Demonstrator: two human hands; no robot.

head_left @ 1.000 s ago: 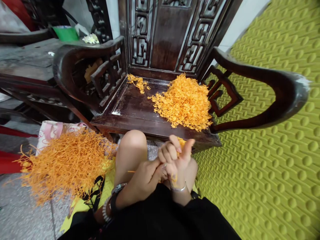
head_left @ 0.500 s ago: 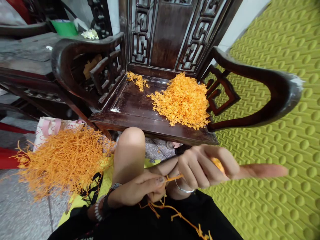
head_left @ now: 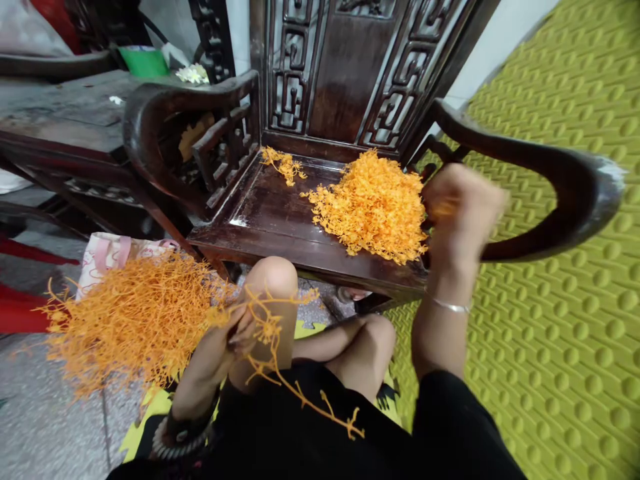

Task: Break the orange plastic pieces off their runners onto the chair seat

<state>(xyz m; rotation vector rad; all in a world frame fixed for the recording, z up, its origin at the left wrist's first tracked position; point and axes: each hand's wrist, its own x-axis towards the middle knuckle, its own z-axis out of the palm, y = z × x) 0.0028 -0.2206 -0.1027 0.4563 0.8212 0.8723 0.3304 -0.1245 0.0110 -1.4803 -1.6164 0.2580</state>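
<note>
Nearest the camera: black clothing (head_left: 320, 433) across the lap, with a long orange strand (head_left: 305, 400) trailing over it. The strand runs up to the left hand (head_left: 225, 347), which sits beside the bare knee (head_left: 273, 280), fingers closed around the strand's upper end; a small tangle of it sticks out above the hand. Dark and white bracelets are on that wrist. Left of the knee, touching the left hand's side, is a big loose heap of long orange strands (head_left: 130, 313), lying on the grey floor (head_left: 45, 427) over a pink-and-white bag (head_left: 107, 257) and a yellow sheet (head_left: 150, 413). The right hand (head_left: 463, 207) is raised past the knee, up at the right front corner of the chair seat (head_left: 270, 220), just beside the pile of short orange bits (head_left: 373, 203). It is motion-blurred: fingers look curled with something orange inside, but cannot tell if it grips. Thin silver bangle (head_left: 450, 305) on that wrist. The pile sits on the right half of the dark wooden seat, against the right armrest (head_left: 540, 173); a much smaller clump (head_left: 283, 163) lies at the seat's back left, well apart from the pile. Behind both is the carved chair back (head_left: 345, 67). Right of the chair is a green bumpy mat (head_left: 560, 333). Left of the chair, past the left armrest (head_left: 175, 113), stands a dark table (head_left: 60, 120) with a green container (head_left: 143, 61) and some white flowers (head_left: 193, 73) at its far edge.
</note>
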